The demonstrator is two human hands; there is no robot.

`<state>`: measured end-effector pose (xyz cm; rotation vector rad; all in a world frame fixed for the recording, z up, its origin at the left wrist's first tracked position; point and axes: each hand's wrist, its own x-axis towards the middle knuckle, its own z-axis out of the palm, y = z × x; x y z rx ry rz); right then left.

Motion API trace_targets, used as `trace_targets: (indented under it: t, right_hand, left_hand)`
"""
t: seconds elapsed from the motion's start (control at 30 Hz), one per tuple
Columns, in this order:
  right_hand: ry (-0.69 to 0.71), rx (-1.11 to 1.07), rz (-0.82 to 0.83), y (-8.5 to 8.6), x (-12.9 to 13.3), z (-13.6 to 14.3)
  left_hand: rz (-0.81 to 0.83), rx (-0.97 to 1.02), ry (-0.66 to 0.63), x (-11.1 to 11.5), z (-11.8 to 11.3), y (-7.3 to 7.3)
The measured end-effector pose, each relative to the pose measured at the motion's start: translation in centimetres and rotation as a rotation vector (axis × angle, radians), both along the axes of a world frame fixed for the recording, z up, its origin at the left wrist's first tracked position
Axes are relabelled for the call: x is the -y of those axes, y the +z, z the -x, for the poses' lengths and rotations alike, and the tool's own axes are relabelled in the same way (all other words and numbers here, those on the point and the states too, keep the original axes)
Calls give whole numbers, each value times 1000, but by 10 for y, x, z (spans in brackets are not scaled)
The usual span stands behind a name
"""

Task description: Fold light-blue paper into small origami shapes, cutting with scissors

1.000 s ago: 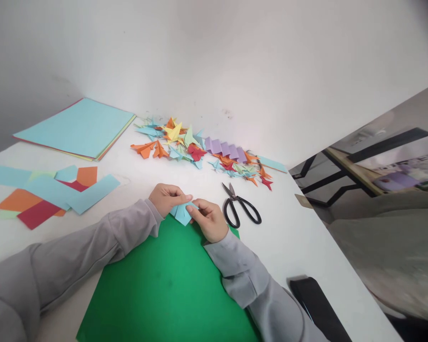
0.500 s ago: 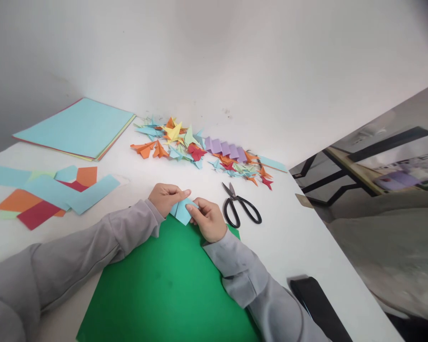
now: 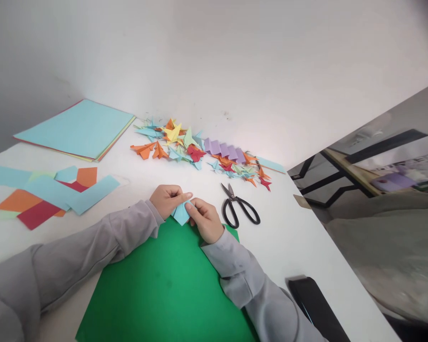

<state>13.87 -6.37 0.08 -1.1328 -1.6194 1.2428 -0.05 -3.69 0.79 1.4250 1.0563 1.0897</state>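
Observation:
A small piece of folded light-blue paper [image 3: 181,215] is held between my two hands above the far edge of a green sheet [image 3: 167,280]. My left hand [image 3: 168,199] pinches its upper left part, thumb stretched along the top. From the right, my right hand [image 3: 206,219] grips the paper's edge between thumb and fingers. The fingers cover much of the paper, so only its lower pointed part shows, with a crease down it. Black-handled scissors [image 3: 239,205] lie on the table to the right of my right hand, blades pointing away.
Coloured paper pieces [image 3: 53,192] lie at the left, and a stack of large sheets [image 3: 76,128] sits behind them. Many folded paper shapes [image 3: 196,149] line the wall. A black phone-like object [image 3: 317,306] rests near the table's right edge.
The visible part of the blue paper has become narrower, its right side now folded in or covered. My right hand has shifted slightly left, closer to my left hand.

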Motion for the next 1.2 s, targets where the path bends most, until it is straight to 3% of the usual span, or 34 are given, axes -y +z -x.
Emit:
trace_targets:
  t: [0.27, 0.47, 0.73, 1.0, 1.2]
  right_hand:
    - [-157, -113, 12, -5, -4, -4]
    - [-246, -173, 29, -6, -5, -5]
    - [-204, -245, 116, -7, -7, -5]
    - [-220, -282, 98, -8, -7, -6]
    - [-218, -285, 138, -7, -7, -6]
  left_hand:
    - [99, 80, -163, -1, 2, -2]
    - [136, 85, -170, -1, 3, 2]
    - [182, 134, -33, -1, 2, 7]
    - [236, 174, -142, -1, 4, 8]
    - [201, 185, -130, 0, 2, 4]
